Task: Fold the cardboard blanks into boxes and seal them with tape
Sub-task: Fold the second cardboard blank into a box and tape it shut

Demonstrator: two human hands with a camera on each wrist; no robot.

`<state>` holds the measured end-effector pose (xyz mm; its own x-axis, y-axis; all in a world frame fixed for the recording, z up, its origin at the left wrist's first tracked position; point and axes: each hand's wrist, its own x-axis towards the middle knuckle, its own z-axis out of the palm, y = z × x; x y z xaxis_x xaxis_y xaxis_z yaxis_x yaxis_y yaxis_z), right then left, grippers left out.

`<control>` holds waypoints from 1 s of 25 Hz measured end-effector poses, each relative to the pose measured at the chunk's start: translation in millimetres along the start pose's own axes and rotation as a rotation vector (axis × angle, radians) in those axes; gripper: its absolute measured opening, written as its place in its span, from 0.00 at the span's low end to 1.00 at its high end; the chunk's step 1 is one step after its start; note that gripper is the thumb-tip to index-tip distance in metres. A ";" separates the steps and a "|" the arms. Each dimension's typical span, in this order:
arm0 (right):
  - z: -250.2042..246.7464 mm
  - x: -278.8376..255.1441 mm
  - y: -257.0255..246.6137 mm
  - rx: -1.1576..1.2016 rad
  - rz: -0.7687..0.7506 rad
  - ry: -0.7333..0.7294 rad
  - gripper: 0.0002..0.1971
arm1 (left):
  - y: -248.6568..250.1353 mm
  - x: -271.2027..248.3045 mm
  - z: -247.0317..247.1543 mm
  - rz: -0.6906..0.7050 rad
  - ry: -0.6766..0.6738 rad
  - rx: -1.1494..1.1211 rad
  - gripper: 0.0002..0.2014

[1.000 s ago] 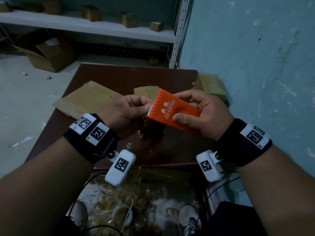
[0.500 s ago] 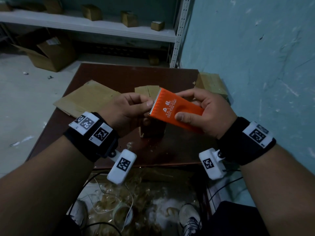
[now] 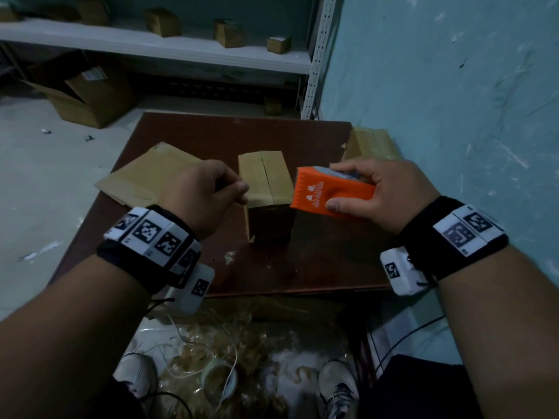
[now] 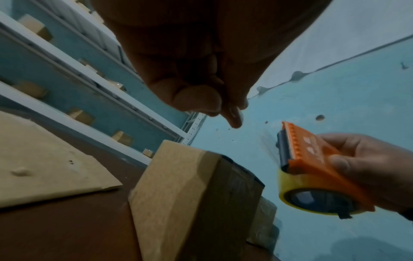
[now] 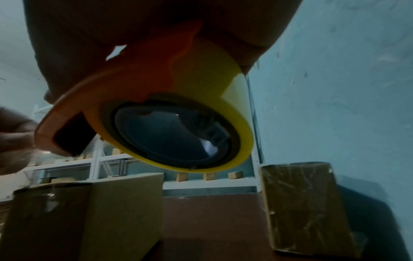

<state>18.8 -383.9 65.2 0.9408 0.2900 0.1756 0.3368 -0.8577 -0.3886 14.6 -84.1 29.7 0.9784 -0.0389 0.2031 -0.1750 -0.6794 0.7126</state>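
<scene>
A folded cardboard box stands upright in the middle of the brown table, its top flaps meeting at a seam. My right hand grips an orange tape dispenser with a yellowish tape roll, just right of the box top. My left hand hovers at the box's upper left edge. Its thumb is pinched against the fingertips, apparently on the clear tape's free end, which shows only faintly.
Flat cardboard blanks lie on the table's left. A wrapped bundle of blanks leans by the blue wall. A shelf holds small boxes behind; an open carton sits on the floor. Tape scraps lie below.
My hands have moved apart: the left left the dispenser's toothed edge, going left, and the right carried the dispenser right. Both dropped to box-top height, uncovering the box.
</scene>
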 end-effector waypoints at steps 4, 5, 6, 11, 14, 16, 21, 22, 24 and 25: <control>-1.1 -0.7 11.9 -0.054 0.023 -0.014 0.38 | -2.6 -6.1 -2.6 0.007 -0.086 0.031 0.06; 0.8 0.6 12.6 -0.069 0.029 -0.031 0.38 | -1.8 -6.7 -1.0 -0.009 -0.100 0.032 0.07; 2.6 2.0 12.9 -0.077 0.036 -0.046 0.38 | -1.5 -6.3 0.7 -0.027 -0.105 0.034 0.08; 10.5 7.8 13.5 -0.122 0.058 -0.116 0.39 | -0.8 -1.5 7.7 -0.097 -0.127 0.134 0.10; 17.7 11.6 13.1 -0.163 0.067 -0.118 0.41 | -1.4 0.9 13.4 -0.058 -0.109 0.269 0.12; 23.0 13.8 12.5 -0.192 0.075 -0.102 0.41 | -2.6 3.1 16.5 0.001 -0.090 0.392 0.12; 30.6 15.3 6.2 -0.192 0.080 -0.096 0.40 | 0.4 7.5 13.0 0.003 -0.047 0.540 0.13; 31.8 16.2 4.9 -0.188 0.077 -0.098 0.40 | 2.6 9.4 12.0 -0.003 -0.045 0.576 0.13; 34.6 18.7 3.7 -0.197 0.074 -0.108 0.40 | 7.4 14.8 9.7 -0.067 -0.068 0.629 0.14; 36.1 20.0 4.1 -0.211 0.077 -0.114 0.40 | 8.4 17.6 8.1 -0.113 -0.086 0.639 0.15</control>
<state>40.3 -366.2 34.5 0.9656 0.2560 0.0451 0.2598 -0.9453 -0.1972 31.3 -96.4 33.8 0.9969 0.0180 0.0765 0.0038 -0.9833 0.1817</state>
